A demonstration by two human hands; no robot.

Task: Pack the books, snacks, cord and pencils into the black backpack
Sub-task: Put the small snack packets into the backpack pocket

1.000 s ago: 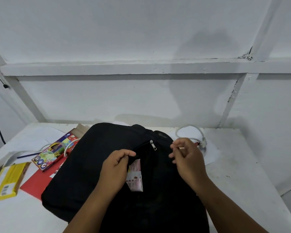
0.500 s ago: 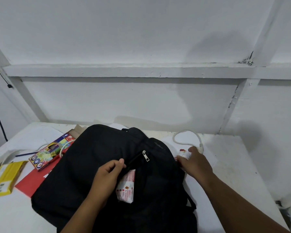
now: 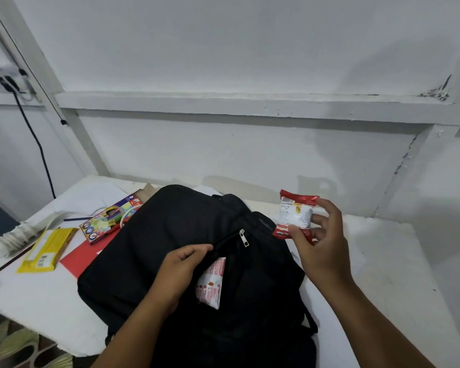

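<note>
**Second snack held above opened pocket**

Nearest: left hand (image 3: 181, 272), fingers (image 3: 197, 252) pinching the opened pocket edge of the black fabric backpack (image 3: 149, 251), lying flat on the white table (image 3: 383, 261). Red-and-white snack packet (image 3: 210, 284) half tucked in that pocket. Further right, right hand (image 3: 322, 248) gripping a red-and-white foil snack pouch (image 3: 295, 213) over bare tabletop. Beyond, at left: yellow flat box (image 3: 47, 249), red book (image 3: 83, 257), colourful pencil box (image 3: 109, 221).
</note>
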